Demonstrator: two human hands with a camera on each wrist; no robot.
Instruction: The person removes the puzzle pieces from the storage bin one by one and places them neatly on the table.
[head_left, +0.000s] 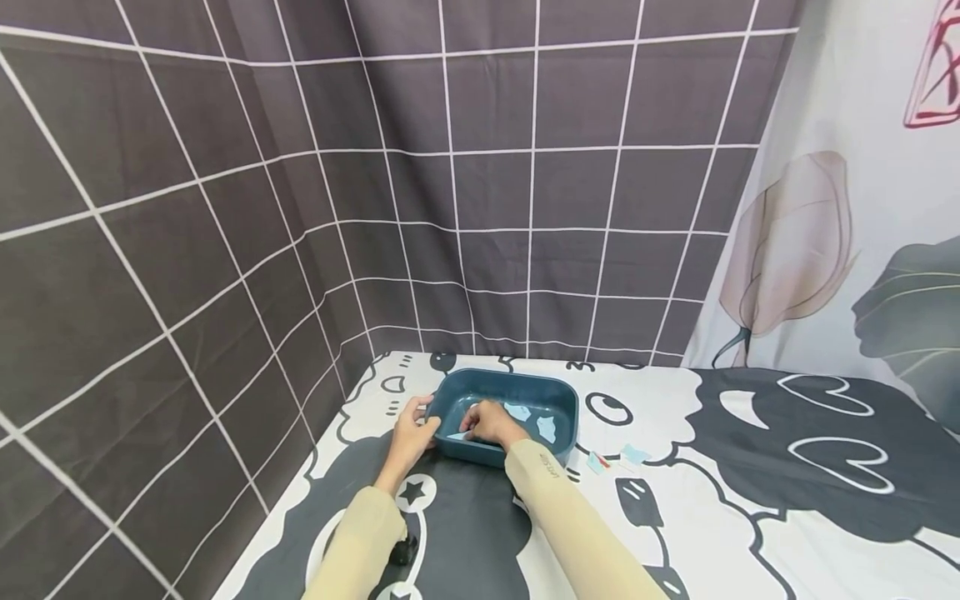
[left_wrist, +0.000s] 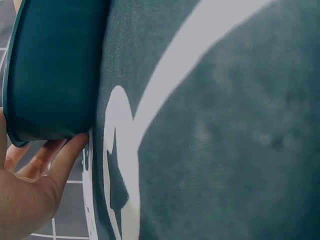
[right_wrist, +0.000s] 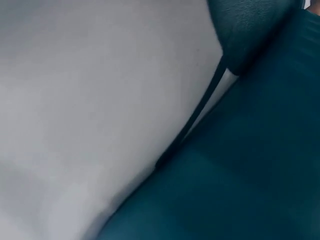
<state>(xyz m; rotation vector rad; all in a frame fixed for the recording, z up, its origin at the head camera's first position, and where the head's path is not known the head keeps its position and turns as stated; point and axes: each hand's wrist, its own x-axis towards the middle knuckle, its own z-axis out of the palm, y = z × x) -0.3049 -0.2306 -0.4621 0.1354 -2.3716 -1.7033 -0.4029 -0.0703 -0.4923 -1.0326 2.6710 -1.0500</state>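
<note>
A dark teal rectangular basin [head_left: 468, 451] stands on the patterned cloth. My left hand [head_left: 411, 433] holds its left end, thumb at the rim and fingers against the outside. In the left wrist view those fingers [left_wrist: 65, 157] touch the basin's end wall low down. Inside the basin, my right hand [head_left: 491, 421] has bent fingers and pinches a pale blue scrap [head_left: 459, 436], partly hidden by the hand. Two more pale blue scraps, a farther one [head_left: 517, 412] and a nearer one [head_left: 546, 428], lie on the basin floor. The right wrist view shows mostly the basin's outer wall [right_wrist: 250, 150].
Right of the basin, a pale blue scrap [head_left: 633, 454] and a small blue-and-red piece [head_left: 597, 462] lie on the cloth [head_left: 720, 492]. A dark gridded curtain [head_left: 495, 192] hangs behind and to the left. A white floral curtain [head_left: 795, 250] hangs at the right.
</note>
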